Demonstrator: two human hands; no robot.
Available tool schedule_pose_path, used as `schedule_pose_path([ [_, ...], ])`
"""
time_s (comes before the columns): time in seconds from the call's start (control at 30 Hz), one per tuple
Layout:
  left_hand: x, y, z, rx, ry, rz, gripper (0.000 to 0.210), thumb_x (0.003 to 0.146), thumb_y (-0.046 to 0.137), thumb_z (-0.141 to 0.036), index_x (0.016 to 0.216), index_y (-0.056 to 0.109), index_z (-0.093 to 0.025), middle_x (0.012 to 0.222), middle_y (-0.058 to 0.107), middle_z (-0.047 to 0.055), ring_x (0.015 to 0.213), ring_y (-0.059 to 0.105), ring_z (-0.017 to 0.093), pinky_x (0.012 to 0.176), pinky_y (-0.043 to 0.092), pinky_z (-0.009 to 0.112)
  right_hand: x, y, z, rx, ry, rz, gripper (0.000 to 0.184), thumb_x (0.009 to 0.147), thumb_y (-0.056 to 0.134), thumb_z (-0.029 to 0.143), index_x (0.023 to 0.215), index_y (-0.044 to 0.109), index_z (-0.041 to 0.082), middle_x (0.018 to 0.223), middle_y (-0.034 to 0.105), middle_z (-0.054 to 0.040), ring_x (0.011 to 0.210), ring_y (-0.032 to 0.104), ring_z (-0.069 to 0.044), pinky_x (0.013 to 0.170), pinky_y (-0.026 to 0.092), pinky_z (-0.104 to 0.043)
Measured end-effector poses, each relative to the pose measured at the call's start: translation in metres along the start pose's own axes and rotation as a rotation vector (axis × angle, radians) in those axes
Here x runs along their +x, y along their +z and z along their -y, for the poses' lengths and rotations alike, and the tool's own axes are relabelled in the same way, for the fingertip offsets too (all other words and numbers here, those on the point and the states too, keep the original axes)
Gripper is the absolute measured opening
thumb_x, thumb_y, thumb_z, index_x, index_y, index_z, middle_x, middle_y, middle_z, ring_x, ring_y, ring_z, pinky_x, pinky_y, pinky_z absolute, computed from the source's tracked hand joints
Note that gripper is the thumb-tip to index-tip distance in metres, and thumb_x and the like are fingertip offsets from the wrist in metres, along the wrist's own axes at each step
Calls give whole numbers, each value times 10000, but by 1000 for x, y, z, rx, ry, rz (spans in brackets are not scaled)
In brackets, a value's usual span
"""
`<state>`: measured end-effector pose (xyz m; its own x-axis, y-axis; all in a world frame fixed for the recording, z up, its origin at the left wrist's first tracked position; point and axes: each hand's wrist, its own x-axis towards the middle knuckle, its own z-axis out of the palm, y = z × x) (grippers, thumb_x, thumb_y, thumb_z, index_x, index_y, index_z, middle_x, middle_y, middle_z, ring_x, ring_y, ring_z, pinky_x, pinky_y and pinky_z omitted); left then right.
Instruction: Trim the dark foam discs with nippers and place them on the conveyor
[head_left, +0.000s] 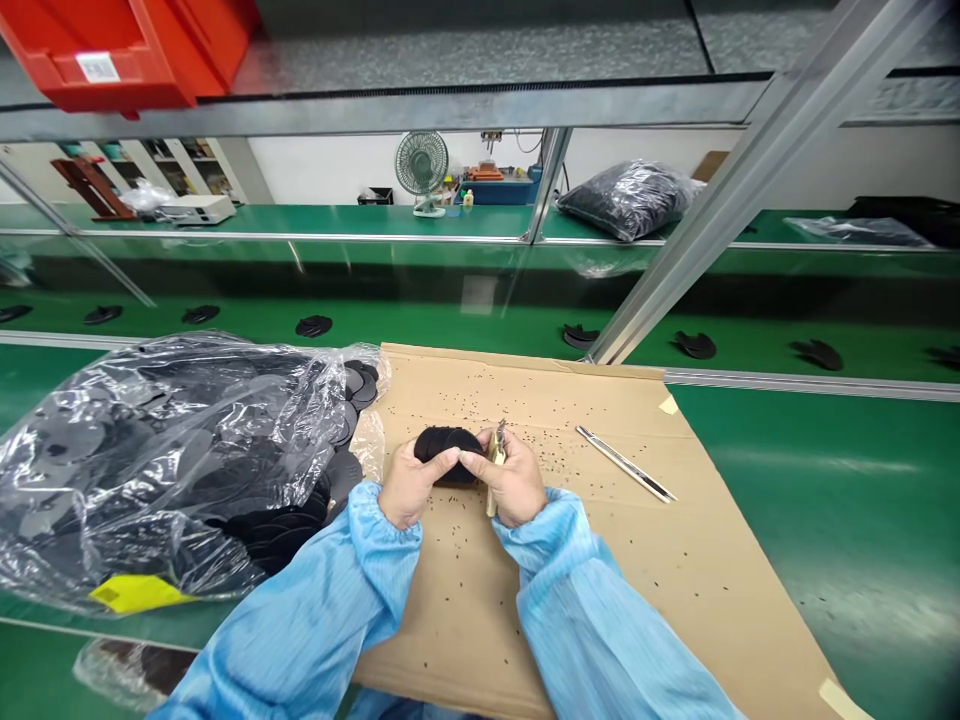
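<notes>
My left hand [412, 483] is closed on black round pads [448, 452], which look stacked or overlapping, above the cardboard sheet [465, 600]. My right hand [515, 483] is wrapped round a small tool with a cream handle and metal tip [496, 462], perhaps nippers or tweezers. The right thumb meets the left thumb at the near edge of the pads. On the left, a clear plastic bag [172, 450] holds many more dark discs, some spilling from its mouth. A slim knife-like tool [626, 463] lies on the cardboard to the right.
Tiny black bits are scattered over the cardboard. Beyond it, a green conveyor belt [420, 320] carries several spaced black pieces. A slanted metal post [675, 240] rises at the right; a red bin [135, 50] sits on the overhead shelf. Farther back are a fan [421, 165] and a filled bag [630, 197].
</notes>
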<state>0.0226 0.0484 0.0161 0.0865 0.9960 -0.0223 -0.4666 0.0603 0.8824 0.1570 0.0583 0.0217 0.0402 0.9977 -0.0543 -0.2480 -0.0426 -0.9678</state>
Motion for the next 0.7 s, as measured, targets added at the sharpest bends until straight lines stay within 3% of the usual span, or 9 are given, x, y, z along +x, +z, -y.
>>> schedule_pose_path([
  [0.17,1,1,1,-56,-28,-15,290,643,798,-288,853,705,-111,906,704,99,876,641,215,876,488,368,0,4,-4,56,19,-24,430,471,857,325,749,554,202,627,543,47,568,507,-122,574,453,-265],
  [0.23,3,-1,1,-151,-86,-65,320,626,812,-277,881,694,-123,906,697,84,873,639,201,854,499,348,-1,4,-4,25,-15,-6,400,532,835,362,788,572,201,681,575,30,616,538,-136,617,474,-278],
  [0.4,9,-10,-3,-334,-368,-135,288,640,800,-227,869,649,-137,767,639,25,630,581,96,525,484,183,-10,4,-1,-169,-236,103,230,767,667,366,920,618,202,852,646,-28,773,601,-172,736,496,-305],
  [0.5,9,-12,-6,-352,-432,-95,238,675,777,-227,827,621,-132,691,570,-6,510,489,43,414,397,129,-16,5,0,-293,-326,91,167,786,641,305,924,618,213,829,661,-29,731,615,-175,701,510,-305],
  [0.7,4,-12,-5,-329,-465,65,354,697,762,-362,959,626,-167,755,557,8,509,441,40,355,299,112,-20,5,1,-480,-512,33,111,828,600,262,932,632,241,916,691,-46,846,648,-205,791,515,-347],
])
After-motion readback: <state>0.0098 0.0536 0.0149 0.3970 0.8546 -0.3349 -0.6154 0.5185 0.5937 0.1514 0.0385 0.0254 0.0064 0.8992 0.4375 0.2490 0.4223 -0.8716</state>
